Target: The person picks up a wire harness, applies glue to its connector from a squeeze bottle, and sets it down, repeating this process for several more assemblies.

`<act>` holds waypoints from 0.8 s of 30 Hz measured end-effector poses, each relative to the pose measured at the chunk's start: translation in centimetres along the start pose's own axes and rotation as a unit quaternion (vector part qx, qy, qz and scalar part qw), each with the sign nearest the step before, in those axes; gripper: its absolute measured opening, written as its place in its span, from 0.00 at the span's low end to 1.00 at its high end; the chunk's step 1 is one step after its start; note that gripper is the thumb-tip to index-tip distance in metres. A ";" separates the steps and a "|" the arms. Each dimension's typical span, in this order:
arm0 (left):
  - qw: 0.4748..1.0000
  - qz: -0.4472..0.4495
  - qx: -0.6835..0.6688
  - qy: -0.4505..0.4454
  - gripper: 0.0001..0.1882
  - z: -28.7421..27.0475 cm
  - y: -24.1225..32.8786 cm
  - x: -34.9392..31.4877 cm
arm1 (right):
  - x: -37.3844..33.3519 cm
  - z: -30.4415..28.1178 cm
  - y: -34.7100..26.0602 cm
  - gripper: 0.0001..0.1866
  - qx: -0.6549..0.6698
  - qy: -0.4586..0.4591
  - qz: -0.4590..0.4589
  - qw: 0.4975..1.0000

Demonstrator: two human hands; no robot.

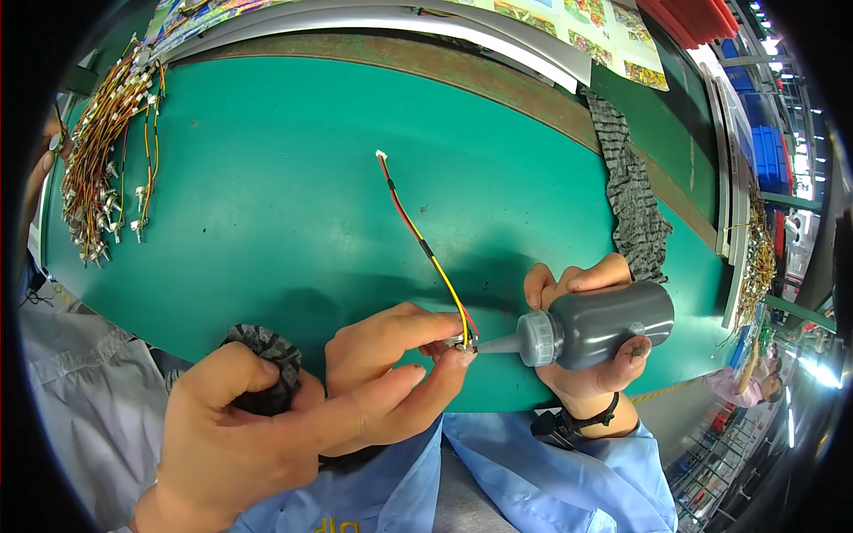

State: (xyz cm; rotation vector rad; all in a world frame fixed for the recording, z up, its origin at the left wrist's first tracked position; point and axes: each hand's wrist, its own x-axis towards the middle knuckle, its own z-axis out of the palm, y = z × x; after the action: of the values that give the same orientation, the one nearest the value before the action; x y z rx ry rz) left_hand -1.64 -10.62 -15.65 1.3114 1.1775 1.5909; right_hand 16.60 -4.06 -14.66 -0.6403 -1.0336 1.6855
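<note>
Between thumb and fingertips, my left hand [355, 400] pinches a small metal component [460, 340] with red, yellow and black wires [433, 258]. The wires run up and away across the green tabletop, ending in a white connector [380, 155]. A crumpled dark grey cloth [267, 360] is also tucked into the left hand. My right hand [582, 382] is wrapped round a dark grey squeeze bottle [613, 324], tilted on its side. Its tapered nozzle [500, 345] points left and its tip meets the component at my left fingertips; whether anything flows out cannot be made out.
A thick bundle of wired components [102, 151] hangs over the table's far left, beside another person's hand [44, 164]. A grey ruffled cloth strip [633, 186] lies at the right. More wire bundles [755, 258] sit past the right edge. Printed sheets [569, 27] lie along the back.
</note>
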 end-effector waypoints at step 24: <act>1.000 -0.014 -0.014 -0.018 0.14 -0.2 -0.1 -0.9 | -0.2 0.6 0.1 0.36 -0.025 0.046 0.014 0.999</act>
State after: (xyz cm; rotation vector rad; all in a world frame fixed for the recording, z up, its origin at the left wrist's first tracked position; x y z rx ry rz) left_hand -1.66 -11.44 -16.01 1.2956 1.1431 1.5523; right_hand 16.16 -4.47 -14.50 -0.7603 -1.0076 1.6432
